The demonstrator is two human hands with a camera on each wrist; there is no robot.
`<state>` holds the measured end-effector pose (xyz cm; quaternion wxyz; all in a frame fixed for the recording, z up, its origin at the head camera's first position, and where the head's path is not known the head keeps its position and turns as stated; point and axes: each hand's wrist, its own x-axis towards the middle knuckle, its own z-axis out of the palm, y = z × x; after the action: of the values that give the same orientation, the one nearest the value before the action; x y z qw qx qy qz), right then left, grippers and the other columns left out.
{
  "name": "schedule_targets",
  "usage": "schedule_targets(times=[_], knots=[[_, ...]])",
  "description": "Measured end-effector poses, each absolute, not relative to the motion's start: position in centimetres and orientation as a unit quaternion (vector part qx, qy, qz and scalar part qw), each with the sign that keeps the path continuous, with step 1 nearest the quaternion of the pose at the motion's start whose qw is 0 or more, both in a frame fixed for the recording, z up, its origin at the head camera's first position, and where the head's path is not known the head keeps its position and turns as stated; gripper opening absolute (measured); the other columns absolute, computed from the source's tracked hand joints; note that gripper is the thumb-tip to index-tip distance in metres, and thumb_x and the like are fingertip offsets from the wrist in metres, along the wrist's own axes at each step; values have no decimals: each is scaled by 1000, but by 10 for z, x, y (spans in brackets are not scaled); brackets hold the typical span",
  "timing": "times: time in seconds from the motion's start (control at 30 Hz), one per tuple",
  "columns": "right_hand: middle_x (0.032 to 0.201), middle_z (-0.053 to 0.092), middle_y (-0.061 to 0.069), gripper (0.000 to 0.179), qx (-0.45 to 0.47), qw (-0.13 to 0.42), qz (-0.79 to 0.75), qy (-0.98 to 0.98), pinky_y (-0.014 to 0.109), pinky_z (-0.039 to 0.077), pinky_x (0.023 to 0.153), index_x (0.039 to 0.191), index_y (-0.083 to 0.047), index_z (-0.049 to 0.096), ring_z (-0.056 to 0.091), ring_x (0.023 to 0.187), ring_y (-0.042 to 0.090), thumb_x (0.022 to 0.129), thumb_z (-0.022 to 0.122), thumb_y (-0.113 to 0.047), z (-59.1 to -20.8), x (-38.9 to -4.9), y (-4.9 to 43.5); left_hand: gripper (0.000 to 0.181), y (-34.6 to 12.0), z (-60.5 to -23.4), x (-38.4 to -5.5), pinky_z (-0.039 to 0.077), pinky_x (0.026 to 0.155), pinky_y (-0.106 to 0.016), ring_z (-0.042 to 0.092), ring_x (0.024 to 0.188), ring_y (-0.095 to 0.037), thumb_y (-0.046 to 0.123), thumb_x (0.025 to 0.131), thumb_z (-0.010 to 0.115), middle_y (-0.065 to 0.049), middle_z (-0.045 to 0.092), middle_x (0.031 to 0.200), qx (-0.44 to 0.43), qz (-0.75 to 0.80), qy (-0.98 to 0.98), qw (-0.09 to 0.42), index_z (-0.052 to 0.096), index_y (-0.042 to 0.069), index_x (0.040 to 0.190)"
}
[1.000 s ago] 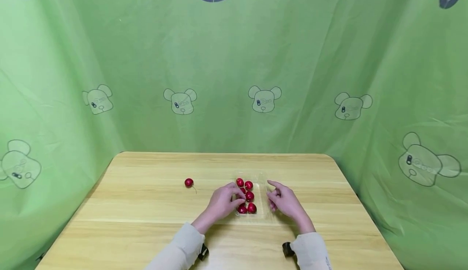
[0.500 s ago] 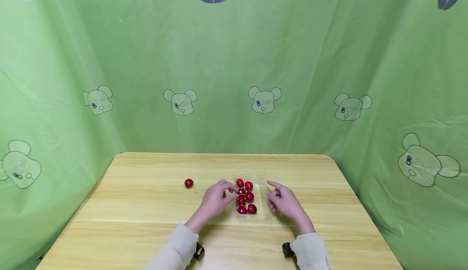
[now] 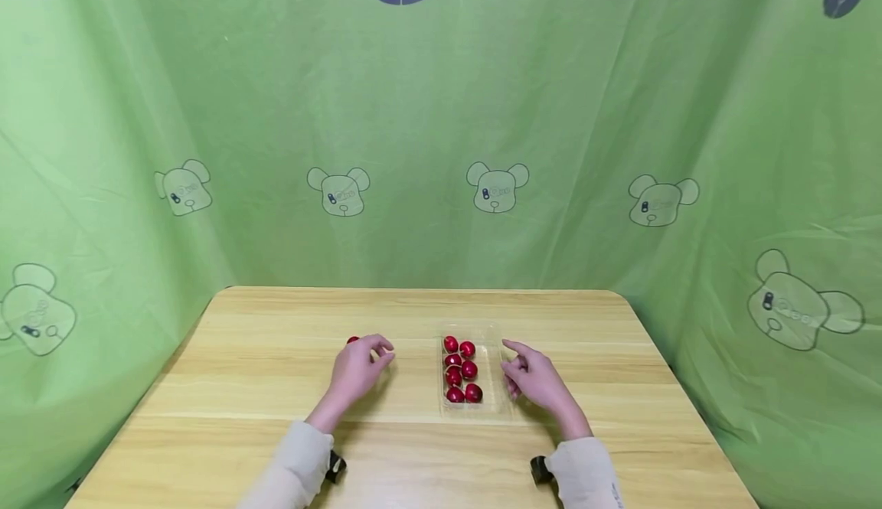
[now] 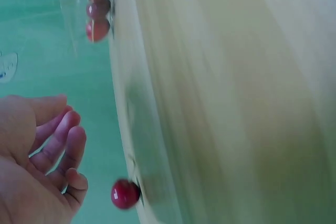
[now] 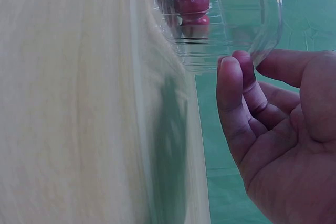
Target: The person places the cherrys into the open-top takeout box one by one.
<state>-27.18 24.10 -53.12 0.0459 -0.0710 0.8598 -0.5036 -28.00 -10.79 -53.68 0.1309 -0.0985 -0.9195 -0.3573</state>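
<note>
My left hand [image 3: 360, 367] hovers over the table left of the box, fingers loosely bent with nothing between them. In the left wrist view, a cherry [image 4: 125, 193] with a thin stem lies on the table near that hand; in the head view the hand partly covers it. A clear plastic box [image 3: 492, 379] holds several red cherries [image 3: 468, 370] in two columns along its left side. My right hand [image 3: 539, 377] is at the box's right edge. In the right wrist view, its fingertips [image 5: 231, 69] hold the transparent rim.
The light wooden table [image 3: 289, 318] has rounded far corners. A green curtain [image 3: 427, 111] with printed bear heads hangs behind it and on both sides. Dark wrist cameras sit by the pale sleeves [image 3: 586, 467].
My left hand has let go of a cherry in the box's left column and moved left toward the loose cherry. My right hand stays at the box's edge.
</note>
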Motion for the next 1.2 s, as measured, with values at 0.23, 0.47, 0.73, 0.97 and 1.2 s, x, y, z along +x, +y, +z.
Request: schedule_targets(times=[0.23, 0.47, 0.73, 0.97, 1.2], knots=[[81, 68, 16, 56, -66, 46, -497, 864, 33, 56, 55, 156, -1, 40, 65, 61, 22, 104, 60, -7, -532, -272, 240, 6, -135, -538, -277, 48, 64, -31, 60, 66, -9, 18, 92, 78, 4, 72, 81, -57, -349, -926, 135, 75, 14, 95], [80, 68, 16, 55, -74, 45, -500, 862, 33, 56, 55, 156, 1, 40, 64, 61, 22, 105, 59, -7, -531, -272, 239, 8, -146, -541, -276, 48, 65, -31, 60, 71, -10, 17, 88, 81, 5, 71, 81, -39, -333, -935, 120, 74, 14, 91], [81, 68, 17, 55, -75, 45, -503, 860, 33, 56, 55, 156, 0, 40, 65, 62, 23, 104, 59, -7, -532, -272, 239, 17, -144, -541, -275, 48, 63, -32, 60, 67, -11, 28, 89, 82, 5, 69, 75, -18, -314, -947, 70, 73, 14, 85], [81, 68, 18, 55, -76, 44, -502, 860, 34, 57, 55, 155, 1, 40, 65, 62, 25, 104, 59, -6, -531, -272, 239, 21, -139, -542, -278, 48, 62, -31, 60, 66, -12, 32, 88, 82, 4, 69, 73, -10, -300, -951, 69, 72, 15, 80], [82, 68, 17, 55, -72, 44, -502, 861, 35, 58, 56, 156, 0, 40, 65, 62, 24, 104, 59, -7, -531, -272, 240, 22, -135, -541, -280, 49, 61, -32, 59, 67, -14, 30, 89, 82, 0, 71, 80, -8, -283, -957, 67, 71, 14, 79]])
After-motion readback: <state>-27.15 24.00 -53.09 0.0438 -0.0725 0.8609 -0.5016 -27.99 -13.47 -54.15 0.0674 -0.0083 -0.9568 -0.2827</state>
